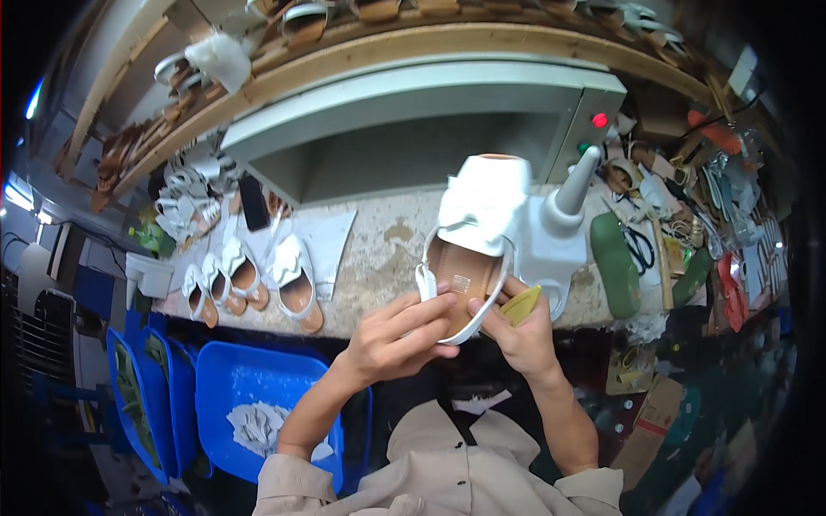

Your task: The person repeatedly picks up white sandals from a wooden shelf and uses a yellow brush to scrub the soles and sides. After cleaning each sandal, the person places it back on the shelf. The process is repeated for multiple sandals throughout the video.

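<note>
A white sandal (483, 202) with a bow on its upper and a tan insole is held up in front of me, toe pointing away. My left hand (400, 335) grips its heel strap and left side with bent fingers. From the right, my right hand (527, 340) has its thumb and fingers closed on the heel end. A flat yellow piece (520, 304) is also tucked in the right hand; its exact kind is unclear. Just behind the right hand stands a white plastic container (551, 236) with a grey cone-shaped spout.
Several matching white sandals (297, 279) lie at the left of the worktable (379, 258). A grey box-shaped machine (413, 95) with a lit red lamp stands behind. A phone (254, 203) lies left, a green sole (614, 267) right. Blue bins (215, 378) are below left; shoe racks (482, 39) run above.
</note>
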The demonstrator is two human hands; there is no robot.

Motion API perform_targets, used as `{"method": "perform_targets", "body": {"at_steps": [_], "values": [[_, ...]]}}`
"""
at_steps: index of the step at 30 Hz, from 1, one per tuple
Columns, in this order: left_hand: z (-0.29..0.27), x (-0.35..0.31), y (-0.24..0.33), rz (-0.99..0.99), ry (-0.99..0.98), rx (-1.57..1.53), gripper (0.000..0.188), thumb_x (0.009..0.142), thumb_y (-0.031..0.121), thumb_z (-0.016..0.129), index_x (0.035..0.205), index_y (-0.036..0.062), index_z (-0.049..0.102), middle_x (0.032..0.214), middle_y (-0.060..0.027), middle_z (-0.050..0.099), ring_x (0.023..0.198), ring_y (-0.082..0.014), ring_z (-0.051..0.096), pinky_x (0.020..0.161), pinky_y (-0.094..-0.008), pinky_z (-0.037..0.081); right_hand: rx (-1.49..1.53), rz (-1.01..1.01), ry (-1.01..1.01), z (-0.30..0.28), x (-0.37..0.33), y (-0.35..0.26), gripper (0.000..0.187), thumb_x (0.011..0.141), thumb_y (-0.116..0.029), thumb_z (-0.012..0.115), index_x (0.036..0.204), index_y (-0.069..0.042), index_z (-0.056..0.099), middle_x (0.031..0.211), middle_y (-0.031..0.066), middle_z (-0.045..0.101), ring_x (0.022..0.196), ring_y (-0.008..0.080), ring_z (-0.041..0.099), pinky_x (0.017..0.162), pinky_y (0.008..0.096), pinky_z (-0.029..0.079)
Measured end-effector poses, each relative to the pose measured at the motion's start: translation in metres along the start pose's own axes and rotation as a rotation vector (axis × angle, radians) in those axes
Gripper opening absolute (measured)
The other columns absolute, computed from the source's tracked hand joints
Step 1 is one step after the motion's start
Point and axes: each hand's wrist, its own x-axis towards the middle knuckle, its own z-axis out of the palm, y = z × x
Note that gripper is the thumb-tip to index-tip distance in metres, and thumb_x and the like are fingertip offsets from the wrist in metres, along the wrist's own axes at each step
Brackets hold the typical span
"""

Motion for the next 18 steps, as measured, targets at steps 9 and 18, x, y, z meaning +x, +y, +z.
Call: {"method": "perform_targets", "body": {"at_steps": [9,18], "values": [[0.041,-0.095,0.076,-1.521,0.779,-2.645,0.094,0.087,0.078,0.033,0.152,0.0102,0.026,0.143,-0.0251,0.043,0.123,-0.058,0.043,0.1,-0.0653,0.039,-1.156,-0.98,-0.203,-0.043,-0.046,0.055,0.032,0.075,0.0,0.07,0.106,-0.004,0.068,0.106,0.0156,0.069,0.055,0.0176,0.048,0.052,0.0296,0.037],[0.067,-0.117,0.067,-1.423,0.546,-2.148,0.084,0.089,0.061,0.047,0.142,-0.0029,0.035,0.13,-0.026,0.052,0.104,-0.0409,0.064,0.081,-0.0486,0.058,-1.196,-0.507,-0.072,-0.085,-0.074,0.021,0.032,0.078,-0.006,0.066,0.109,-0.001,0.067,0.105,0.0151,0.052,0.086,0.0278,0.056,0.074,0.0342,0.048]]}}
